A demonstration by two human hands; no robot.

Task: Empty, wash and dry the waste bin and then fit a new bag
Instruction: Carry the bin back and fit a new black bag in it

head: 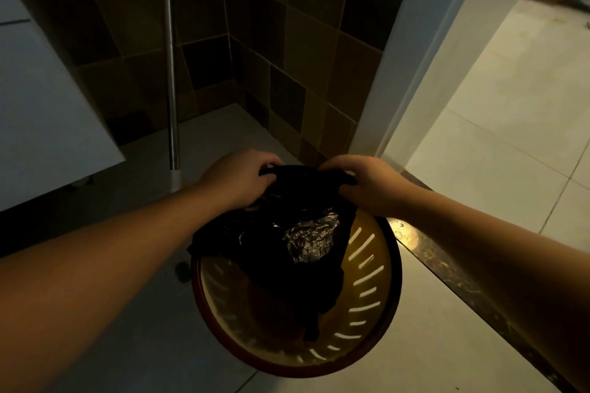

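Note:
A round yellow-brown waste bin [373,290] with slotted walls stands on the floor at the lower middle of the head view. A black plastic bag [287,252] hangs partly inside it, its upper part raised above the far rim. My left hand [238,180] grips the bag's top edge on the left. My right hand [367,183] grips the top edge on the right. Between my hands the bag's edge is stretched into a dark band. A crinkled shiny patch shows on the bag's side. What the bag holds is hidden.
A metal mop handle [172,80] leans upright against the tiled wall behind the bin. A white appliance or cabinet [41,99] fills the left. A white door frame [424,51] stands at right, with a dark threshold strip [453,268] and a lit tiled floor [498,124] beyond.

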